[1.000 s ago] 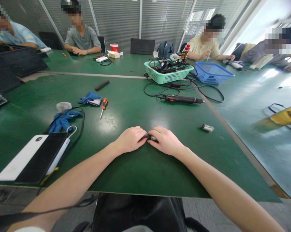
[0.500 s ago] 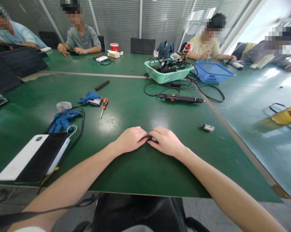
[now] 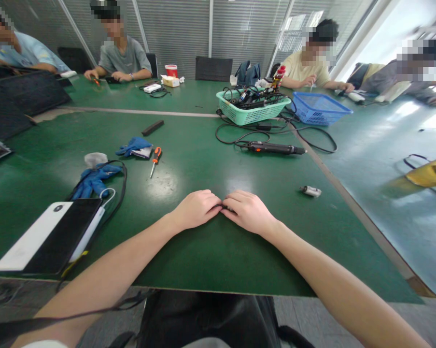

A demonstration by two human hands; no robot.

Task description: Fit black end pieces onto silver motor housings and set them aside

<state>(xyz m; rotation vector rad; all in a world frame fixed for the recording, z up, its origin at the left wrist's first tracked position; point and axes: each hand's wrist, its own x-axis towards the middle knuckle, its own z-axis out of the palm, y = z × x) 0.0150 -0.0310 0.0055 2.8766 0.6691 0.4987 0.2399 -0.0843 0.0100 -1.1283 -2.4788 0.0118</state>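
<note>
My left hand [image 3: 196,209] and my right hand [image 3: 248,211] rest on the green work table [image 3: 203,256], fingertips meeting at the centre. Between them is a small dark object [image 3: 228,208], pinched by the fingers of both hands and mostly hidden by them. Its exact kind cannot be made out. Nearest to my left hand, blue rubber gloves [image 3: 94,180] and a white-and-black flat device [image 3: 51,237] with a cable lie on the table. A small metal part [image 3: 311,191] lies to the right of my right hand.
An orange-handled screwdriver [image 3: 155,160] and a black bar [image 3: 152,127] lie ahead. Further on are a corded electric screwdriver [image 3: 274,148], a green basket [image 3: 252,108] full of cables and a blue basket [image 3: 321,108]. Several co-workers sit around the tables.
My fingers have closed further over the small dark object, so less of it shows. A far co-worker's hand has moved onto the table at the far left.
</note>
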